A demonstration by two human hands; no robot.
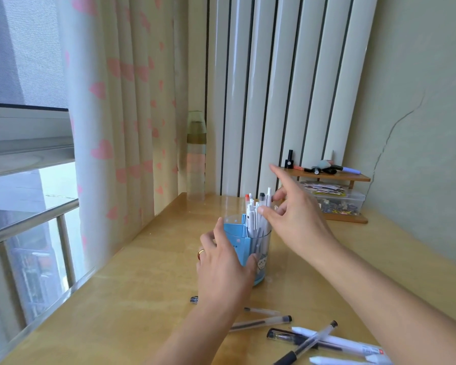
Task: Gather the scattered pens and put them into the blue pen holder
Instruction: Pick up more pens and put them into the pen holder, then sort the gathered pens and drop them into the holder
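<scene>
The blue pen holder (244, 248) is standing upright near the middle of the bench (148, 299), well back from the near edge. The left hand (223, 267) is wrapping its fingers (219, 227) and thumb around the holder's left and near side, gripping it. A cluster of white pens (256, 214) is standing in the holder, their tops sticking up above the rim. The right hand (296, 219) is hovering at those tops with its fingers spread and loosely extended, the index pointing toward the far edge; the thumb and a fingertip are touching the upright pens without closing round any. Toward the near right corner, several loose pens (319, 338) are lying crossed over one another. Two clear pens (261, 322) are lying just beside the left forearm. A small wooden shelf (334, 177) is sitting at the far right corner.
</scene>
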